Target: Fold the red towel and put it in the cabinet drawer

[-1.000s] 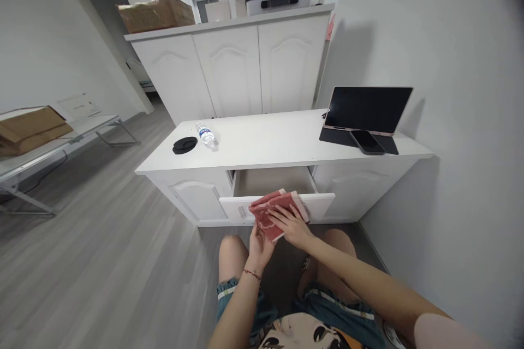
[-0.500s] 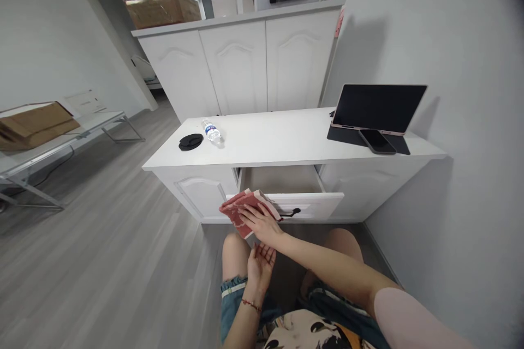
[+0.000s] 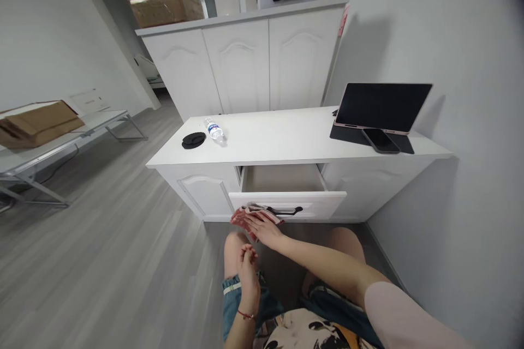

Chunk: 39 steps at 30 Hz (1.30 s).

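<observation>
A red cloth with pale edges and a pale pattern (image 3: 241, 217), like a small towel, is bunched against the front of the open drawer (image 3: 315, 207). My right hand (image 3: 264, 230) lies over this cloth with fingers stretched across it, holding it to the drawer front by the left end of the black handle (image 3: 292, 211). Part of the cloth is hidden under the hand. Lower down, my left hand (image 3: 248, 272) hovers above my left knee, apart from the cloth. Its fingers are half curled, and nothing shows in them.
On the white cabinet top (image 3: 278, 136) are a plastic bottle (image 3: 215, 131), a black round object (image 3: 194, 140), a tablet-like screen (image 3: 382, 106) and a phone (image 3: 381, 140). The drawer juts out toward my knees. A wall (image 3: 483, 218) stands at the right.
The cloth has dropped lower and crumpled against the drawer front, under my right hand. My left hand has come away from beneath my right hand, moving left.
</observation>
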Each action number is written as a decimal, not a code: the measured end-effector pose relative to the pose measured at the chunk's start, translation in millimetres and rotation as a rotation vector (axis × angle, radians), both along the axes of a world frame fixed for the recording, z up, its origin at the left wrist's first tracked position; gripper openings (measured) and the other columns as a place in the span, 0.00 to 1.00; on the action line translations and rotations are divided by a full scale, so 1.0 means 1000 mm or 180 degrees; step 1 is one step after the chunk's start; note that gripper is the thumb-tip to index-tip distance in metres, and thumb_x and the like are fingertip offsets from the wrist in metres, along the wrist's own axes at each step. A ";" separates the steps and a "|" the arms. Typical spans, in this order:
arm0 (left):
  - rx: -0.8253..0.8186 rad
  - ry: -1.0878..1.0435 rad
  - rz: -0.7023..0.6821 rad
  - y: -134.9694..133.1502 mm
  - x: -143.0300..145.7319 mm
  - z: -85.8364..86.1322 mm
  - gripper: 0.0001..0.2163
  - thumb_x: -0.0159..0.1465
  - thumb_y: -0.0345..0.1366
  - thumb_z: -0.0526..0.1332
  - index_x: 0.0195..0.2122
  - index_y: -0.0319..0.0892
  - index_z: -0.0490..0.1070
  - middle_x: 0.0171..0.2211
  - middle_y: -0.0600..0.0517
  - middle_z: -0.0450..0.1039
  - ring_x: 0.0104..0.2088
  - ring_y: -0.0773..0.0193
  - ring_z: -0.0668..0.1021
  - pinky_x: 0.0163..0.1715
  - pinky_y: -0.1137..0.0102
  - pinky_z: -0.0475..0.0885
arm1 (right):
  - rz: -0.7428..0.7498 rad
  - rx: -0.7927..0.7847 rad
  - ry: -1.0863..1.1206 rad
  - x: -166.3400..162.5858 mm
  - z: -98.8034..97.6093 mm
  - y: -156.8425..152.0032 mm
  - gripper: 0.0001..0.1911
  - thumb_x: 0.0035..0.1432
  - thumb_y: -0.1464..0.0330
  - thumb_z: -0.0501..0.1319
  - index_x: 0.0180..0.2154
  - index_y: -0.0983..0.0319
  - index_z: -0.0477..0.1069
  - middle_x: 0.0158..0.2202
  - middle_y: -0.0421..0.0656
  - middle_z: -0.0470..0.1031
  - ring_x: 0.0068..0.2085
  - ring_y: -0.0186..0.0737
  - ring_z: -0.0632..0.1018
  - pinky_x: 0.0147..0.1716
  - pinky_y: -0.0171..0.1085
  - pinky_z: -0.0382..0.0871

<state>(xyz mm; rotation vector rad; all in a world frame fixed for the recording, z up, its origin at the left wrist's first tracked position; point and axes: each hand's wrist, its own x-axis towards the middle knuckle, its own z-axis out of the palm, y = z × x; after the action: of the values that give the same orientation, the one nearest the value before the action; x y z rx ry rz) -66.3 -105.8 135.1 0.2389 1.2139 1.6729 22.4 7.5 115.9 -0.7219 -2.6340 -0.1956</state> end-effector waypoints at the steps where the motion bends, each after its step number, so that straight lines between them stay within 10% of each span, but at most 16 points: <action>1: 0.0075 0.0022 -0.0031 0.001 0.000 0.003 0.12 0.45 0.39 0.70 0.26 0.41 0.70 0.22 0.57 0.67 0.23 0.70 0.69 0.25 0.74 0.65 | 0.0019 -0.0057 0.0051 0.005 -0.004 0.001 0.24 0.60 0.76 0.50 0.58 0.70 0.61 0.61 0.51 0.62 0.64 0.41 0.59 0.61 0.47 0.56; 16: 0.0178 -0.0257 -0.0876 0.054 0.047 0.051 0.13 0.47 0.35 0.70 0.31 0.42 0.68 0.32 0.52 0.74 0.33 0.66 0.77 0.37 0.69 0.70 | -0.0219 -0.0152 -0.0754 0.132 -0.008 -0.009 0.23 0.59 0.75 0.53 0.56 0.67 0.64 0.52 0.50 0.73 0.55 0.45 0.70 0.53 0.46 0.63; 28: -0.0160 -0.0792 -0.1029 0.091 0.083 0.047 0.12 0.51 0.28 0.69 0.24 0.41 0.63 0.22 0.56 0.71 0.26 0.69 0.77 0.35 0.71 0.72 | -0.0622 0.0257 -0.0635 0.255 0.013 -0.019 0.32 0.55 0.79 0.50 0.62 0.60 0.56 0.53 0.46 0.73 0.51 0.41 0.73 0.53 0.46 0.59; 39: 0.0195 -0.0689 -0.1209 0.090 0.084 0.045 0.12 0.47 0.32 0.71 0.29 0.42 0.68 0.29 0.53 0.75 0.29 0.69 0.77 0.34 0.72 0.72 | -0.0607 0.0255 -0.0305 0.217 0.080 -0.011 0.35 0.56 0.79 0.48 0.65 0.57 0.49 0.62 0.42 0.62 0.63 0.41 0.60 0.61 0.49 0.48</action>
<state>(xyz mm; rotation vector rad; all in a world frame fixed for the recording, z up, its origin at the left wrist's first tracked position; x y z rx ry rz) 18.1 -15.8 180.3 0.2979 0.8930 1.3659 239.2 -3.7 196.3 -0.9580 -2.6276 -0.3965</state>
